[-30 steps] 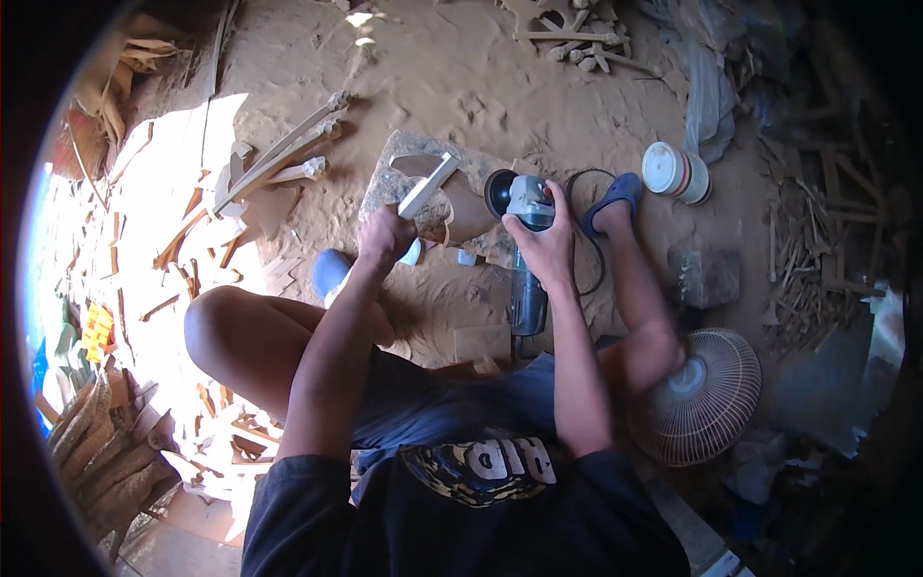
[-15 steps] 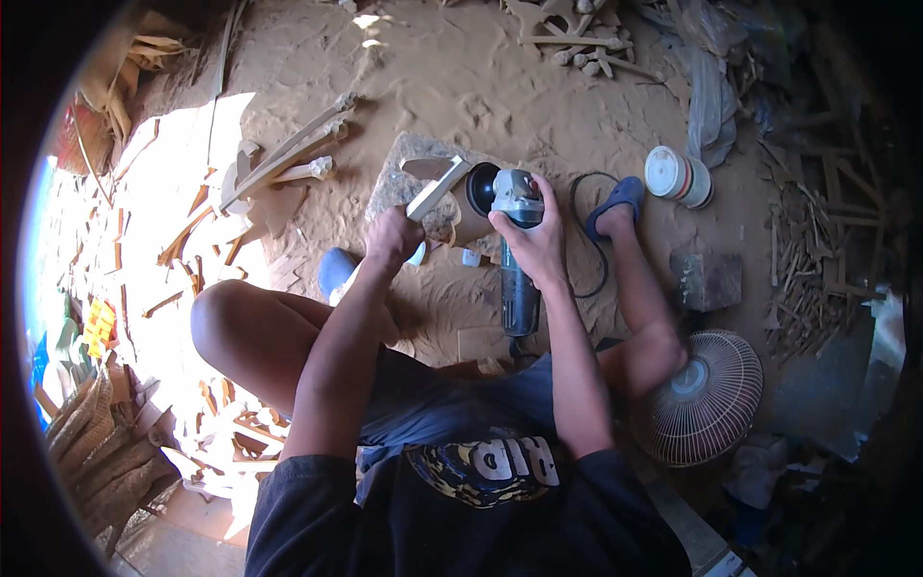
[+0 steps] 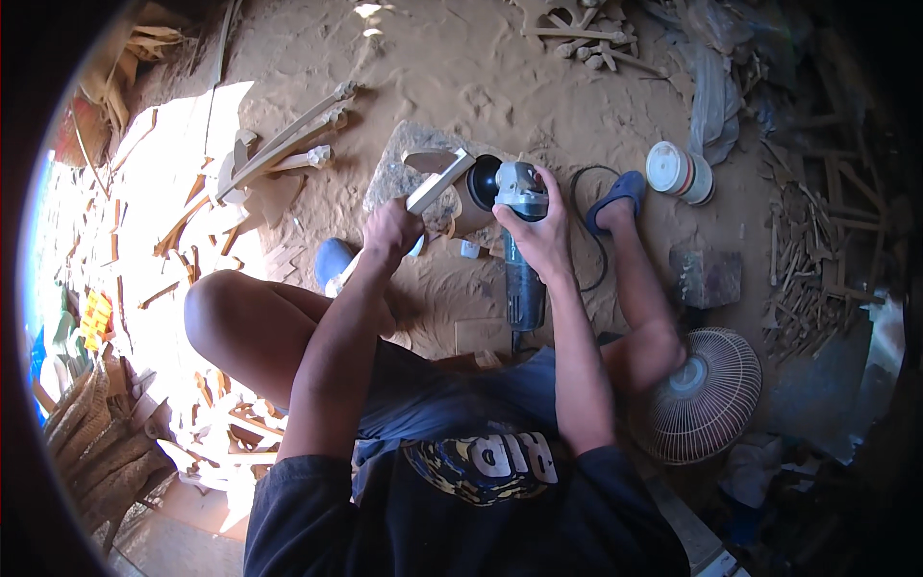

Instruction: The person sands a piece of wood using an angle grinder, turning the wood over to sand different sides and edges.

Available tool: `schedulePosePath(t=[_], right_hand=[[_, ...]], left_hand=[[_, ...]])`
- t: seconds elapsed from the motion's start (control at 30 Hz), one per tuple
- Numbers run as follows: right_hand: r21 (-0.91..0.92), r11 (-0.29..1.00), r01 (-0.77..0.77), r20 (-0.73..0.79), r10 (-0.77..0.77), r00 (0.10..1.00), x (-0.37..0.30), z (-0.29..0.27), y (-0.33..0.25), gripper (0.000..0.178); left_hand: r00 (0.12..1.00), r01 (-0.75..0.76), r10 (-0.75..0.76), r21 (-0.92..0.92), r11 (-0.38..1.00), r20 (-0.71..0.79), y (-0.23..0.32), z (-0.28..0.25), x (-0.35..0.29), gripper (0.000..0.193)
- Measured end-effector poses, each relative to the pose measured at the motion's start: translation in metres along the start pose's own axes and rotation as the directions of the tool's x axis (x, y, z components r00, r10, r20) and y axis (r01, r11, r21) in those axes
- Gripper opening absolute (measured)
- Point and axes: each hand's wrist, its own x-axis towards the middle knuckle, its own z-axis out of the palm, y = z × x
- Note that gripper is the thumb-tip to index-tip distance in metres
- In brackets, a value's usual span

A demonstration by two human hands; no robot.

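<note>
My left hand [image 3: 392, 229] is closed round the lower end of a pale, straight-edged bar [image 3: 439, 185], which slants up and to the right. Its top end lies close beside the black round disc [image 3: 483, 181] of an angle grinder [image 3: 524, 284]; whether they touch I cannot tell. My right hand [image 3: 541, 236] grips the grinder just below its metal head, thumb on the left and fingers round the right side. The grinder's teal and black body points down toward my lap. Behind the bar is a rough stone block [image 3: 386, 171] with a curved pale piece [image 3: 423, 159] on it.
Long bones [image 3: 288, 149] lie on the sandy ground at the left, with several scattered pale offcuts. A power cord [image 3: 604, 260] loops beside my sandalled foot [image 3: 620, 202]. To the right are a white tub [image 3: 678, 173], a square block [image 3: 707, 276] and a caged fan [image 3: 697, 394].
The grinder has shifted slightly right and up with my right hand. The bar remains in my left hand, its top end a little higher and further right.
</note>
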Motion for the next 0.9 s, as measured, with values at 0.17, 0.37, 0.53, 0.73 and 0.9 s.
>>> schedulePosePath(t=[0.17, 0.37, 0.53, 0.73, 0.9], right_hand=[[-0.098, 0.995, 0.025, -0.019, -0.027, 0.999, 0.000, -0.002, -0.003, 0.084], [-0.075, 0.994, -0.075, -0.032, 0.073, 0.997, -0.004, -0.004, -0.006, 0.084], [0.017, 0.987, -0.163, -0.094, 0.164, 0.982, -0.014, -0.003, 0.000, 0.084], [-0.019, 0.983, -0.180, -0.066, 0.179, 0.982, -0.018, -0.001, 0.007, 0.082], [-0.134, 0.987, -0.094, -0.070, 0.086, 0.994, -0.023, -0.001, 0.017, 0.079]], left_hand=[[1.000, 0.001, -0.001, 0.009, 1.000, 0.010, 0.003, -0.002, -0.003, 0.039], [1.000, -0.014, 0.014, 0.013, 1.000, -0.014, 0.000, 0.001, -0.003, 0.040], [1.000, -0.015, 0.015, 0.013, 1.000, -0.019, 0.000, 0.000, -0.001, 0.039], [1.000, -0.014, 0.014, 0.014, 1.000, -0.024, -0.001, 0.003, -0.001, 0.038], [0.999, -0.032, 0.033, 0.029, 0.999, -0.041, -0.005, 0.008, 0.003, 0.036]])
